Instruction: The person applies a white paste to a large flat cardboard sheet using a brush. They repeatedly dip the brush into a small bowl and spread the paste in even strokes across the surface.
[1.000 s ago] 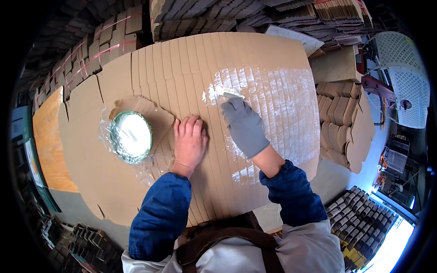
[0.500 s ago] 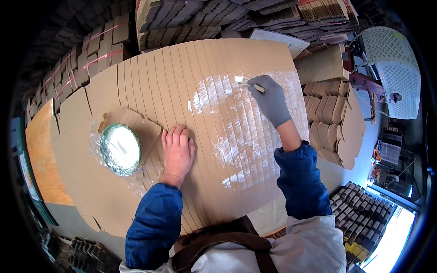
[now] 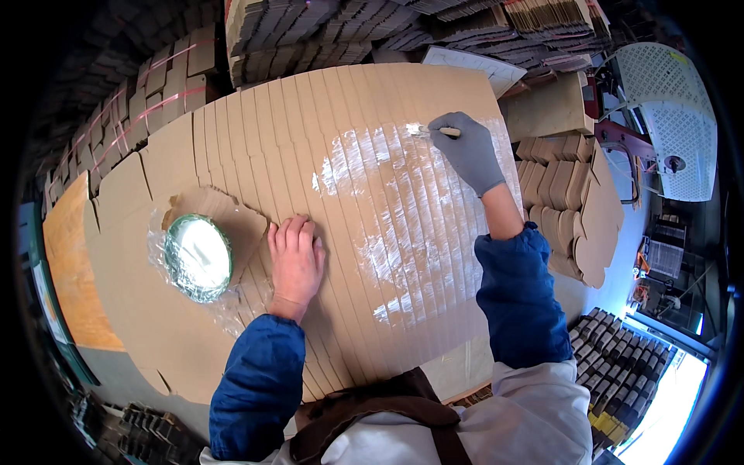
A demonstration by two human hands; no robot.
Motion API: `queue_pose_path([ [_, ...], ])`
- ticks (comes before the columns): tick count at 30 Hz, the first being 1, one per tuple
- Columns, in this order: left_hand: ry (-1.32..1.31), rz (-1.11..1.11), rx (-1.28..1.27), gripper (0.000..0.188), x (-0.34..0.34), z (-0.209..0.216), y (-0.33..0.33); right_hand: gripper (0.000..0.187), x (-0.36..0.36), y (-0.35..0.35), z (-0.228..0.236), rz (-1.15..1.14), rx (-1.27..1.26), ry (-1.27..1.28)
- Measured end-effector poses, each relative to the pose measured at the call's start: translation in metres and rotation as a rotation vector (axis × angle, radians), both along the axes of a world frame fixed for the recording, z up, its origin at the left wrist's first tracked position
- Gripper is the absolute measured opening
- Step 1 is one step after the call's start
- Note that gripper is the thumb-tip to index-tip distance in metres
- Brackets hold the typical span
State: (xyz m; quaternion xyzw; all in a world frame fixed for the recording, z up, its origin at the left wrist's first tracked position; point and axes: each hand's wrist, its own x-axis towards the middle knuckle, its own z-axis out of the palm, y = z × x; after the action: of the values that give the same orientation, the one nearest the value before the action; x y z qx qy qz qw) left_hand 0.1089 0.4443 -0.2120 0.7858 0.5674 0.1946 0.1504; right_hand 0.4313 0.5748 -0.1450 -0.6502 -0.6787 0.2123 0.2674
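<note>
My right hand, in a grey glove, is closed round the short handle of a brush. The brush's white-coated bristles touch the far right part of a row of overlapping cardboard sheets. White paste lies in streaks over the sheets' right side. My bare left hand rests flat on the sheets, fingers stretched out, holding nothing. To its left stands a round green-rimmed tub of white paste, with clear plastic film around it and a torn piece of cardboard beside it.
Bundled cardboard tied with pink straps is stacked at the far left, with more stacks behind the table. Cut cardboard pieces sit in piles just right of the sheets. A wooden board lies at the left edge.
My right hand has shifted slightly right with the brush, its bristles still on the sheets. My left hand stays on the cardboard. The whole view has moved a little.
</note>
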Motion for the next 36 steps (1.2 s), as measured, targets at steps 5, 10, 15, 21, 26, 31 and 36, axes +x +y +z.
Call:
queue_pose_path([
  [5, -0.021, -0.011, 0.007, 0.038, 0.002, 0.003, 0.002, 0.013, 0.037, 0.005, -0.006, -0.067, 0.026, -0.168],
  [10, -0.019, -0.015, 0.003, 0.038, 0.003, 0.002, 0.000, 0.012, 0.033, 0.005, -0.015, -0.056, 0.022, -0.077],
  [15, -0.015, -0.002, -0.002, 0.038, 0.000, 0.004, 0.000, 0.012, 0.009, 0.006, 0.004, -0.050, 0.017, 0.016],
  [21, -0.015, -0.011, 0.010, 0.037, 0.000, 0.001, -0.002, 0.010, 0.029, 0.013, -0.004, -0.059, 0.031, -0.147],
  [26, -0.020, -0.007, -0.003, 0.036, 0.002, 0.004, 0.000, 0.012, 0.023, 0.015, -0.007, -0.043, -0.001, -0.165],
  [31, -0.005, 0.001, -0.006, 0.036, -0.001, 0.004, -0.004, 0.013, -0.009, 0.008, 0.004, 0.035, -0.008, -0.019],
  [36, 0.009, -0.003, 0.016, 0.037, 0.000, -0.001, -0.003, 0.015, 0.028, 0.023, 0.005, -0.110, -0.072, -0.330],
])
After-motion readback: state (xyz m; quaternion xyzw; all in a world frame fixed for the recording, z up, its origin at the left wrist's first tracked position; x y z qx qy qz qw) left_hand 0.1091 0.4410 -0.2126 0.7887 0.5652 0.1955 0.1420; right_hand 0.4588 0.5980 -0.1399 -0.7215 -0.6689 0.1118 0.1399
